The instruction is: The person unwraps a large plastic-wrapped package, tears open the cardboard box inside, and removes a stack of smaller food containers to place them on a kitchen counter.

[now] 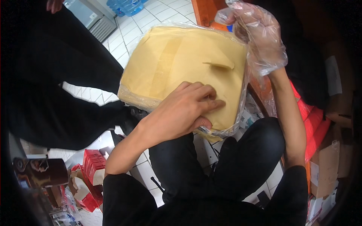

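Note:
A yellow paper-covered package (pixel 181 59), square with rounded corners, lies in front of my knees. Clear plastic wrap (pixel 138 99) runs around its sides. One strip of tape crosses the paper, and a torn flap (pixel 222 63) stands up near the right side. My left hand (pixel 195 104) is bare and rests on the near right part of the package, fingers bent and apart, thumb by the near edge. Above the far right corner is my right hand (pixel 254 34), inside a loose clear plastic glove (pixel 265 53). Its fingers are curled; whether they pinch anything is unclear.
Another person's dark-trousered legs (pixel 65 56) stand close on the left, with part of a hand (pixel 54 5) above. Blue water bottles (pixel 127 7) stand on the tiled floor beyond. Red cartons (pixel 92 166) are at lower left; a cardboard box (pixel 325 169) and red packages (pixel 314 124) are right.

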